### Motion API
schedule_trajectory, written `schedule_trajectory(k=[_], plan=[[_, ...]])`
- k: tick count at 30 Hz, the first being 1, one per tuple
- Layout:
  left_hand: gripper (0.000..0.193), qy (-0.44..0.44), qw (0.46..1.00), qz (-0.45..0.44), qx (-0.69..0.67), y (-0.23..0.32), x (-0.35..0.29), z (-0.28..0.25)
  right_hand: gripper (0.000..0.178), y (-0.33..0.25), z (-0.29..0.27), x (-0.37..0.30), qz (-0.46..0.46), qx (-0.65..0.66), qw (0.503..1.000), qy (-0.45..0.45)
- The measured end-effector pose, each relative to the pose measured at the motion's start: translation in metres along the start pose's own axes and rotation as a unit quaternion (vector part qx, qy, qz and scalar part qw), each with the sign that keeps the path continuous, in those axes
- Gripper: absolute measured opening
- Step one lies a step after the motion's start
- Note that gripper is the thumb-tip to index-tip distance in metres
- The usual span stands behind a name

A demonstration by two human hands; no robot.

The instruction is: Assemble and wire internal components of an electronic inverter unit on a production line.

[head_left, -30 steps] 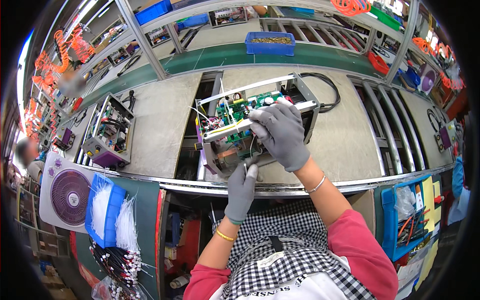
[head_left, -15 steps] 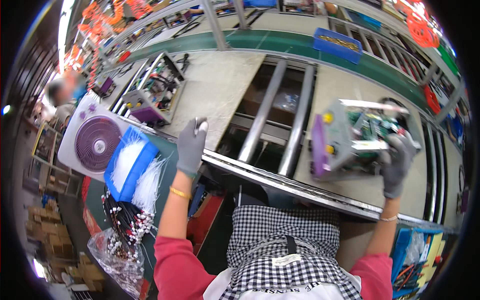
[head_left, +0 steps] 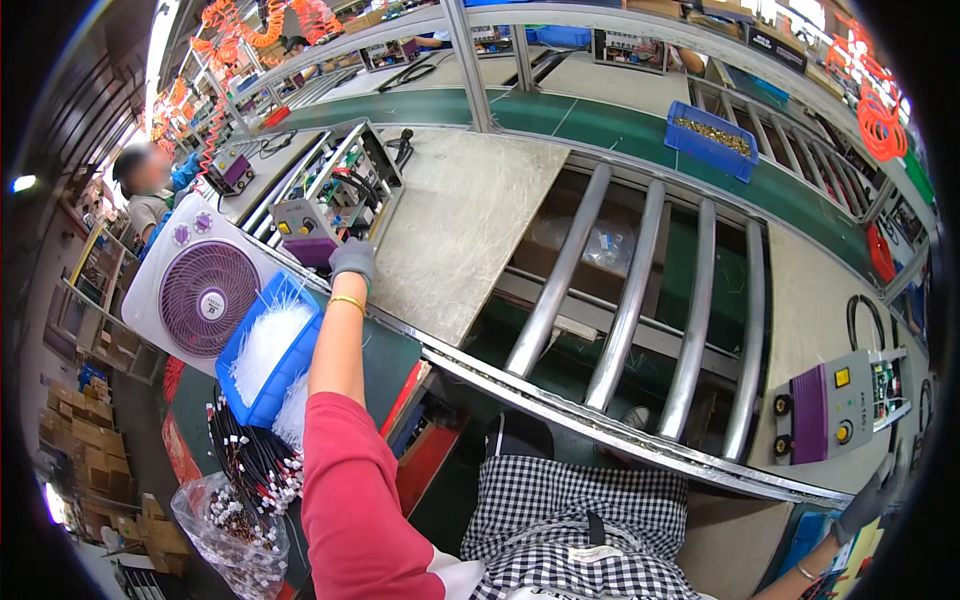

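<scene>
My left hand (head_left: 353,263), in a grey glove, is at the near corner of an open-sided machine case (head_left: 306,220) with a purple-and-grey front, wires and circuit boards. Its fingers are curled, and what they hold is hidden. That case stands on a pale board (head_left: 440,235) on the roller line. At the far right, my gloved right hand (head_left: 868,502) is low beside a second such machine (head_left: 828,408), with yellow and black parts on its front. This hand is smeared by motion. The second machine sits on another pale board (head_left: 805,300).
Bare metal rollers (head_left: 630,300) lie between the boards. On the left are a purple-and-white fan (head_left: 207,290), a blue bin of white strips (head_left: 265,345) and bundled black cables (head_left: 245,450). A blue bin of brass-coloured parts (head_left: 712,140) stands beyond the line. Another person (head_left: 150,185) is far left.
My left hand has moved left to the nearer corner of the left machine. The right machine has slid right and turned, baring more rollers. My right hand has moved right and lower.
</scene>
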State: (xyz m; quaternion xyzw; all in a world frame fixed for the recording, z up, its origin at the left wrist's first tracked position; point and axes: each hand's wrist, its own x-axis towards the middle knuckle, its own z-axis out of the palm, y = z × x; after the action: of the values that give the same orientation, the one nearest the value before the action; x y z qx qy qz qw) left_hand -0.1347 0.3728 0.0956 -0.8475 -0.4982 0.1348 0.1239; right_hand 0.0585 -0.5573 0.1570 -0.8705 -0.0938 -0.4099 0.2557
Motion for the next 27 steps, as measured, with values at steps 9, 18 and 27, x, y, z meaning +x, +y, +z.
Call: schedule_trajectory(k=[9,18,27], plan=[[0.029,0.033,0.997,0.048,-0.059,0.029,-0.044,-0.01,0.029,-0.147,0.055,-0.02,-0.148,0.106,0.982,-0.053],[0.024,0.034,0.989,0.141,-0.037,0.118,-0.15,-0.031,0.02,-0.277,0.115,-0.051,-0.242,0.261,0.913,-0.197],[0.025,0.064,0.904,0.388,-0.169,0.19,-0.284,-0.075,0.016,-0.295,0.13,-0.083,-0.179,0.323,0.884,-0.287]])
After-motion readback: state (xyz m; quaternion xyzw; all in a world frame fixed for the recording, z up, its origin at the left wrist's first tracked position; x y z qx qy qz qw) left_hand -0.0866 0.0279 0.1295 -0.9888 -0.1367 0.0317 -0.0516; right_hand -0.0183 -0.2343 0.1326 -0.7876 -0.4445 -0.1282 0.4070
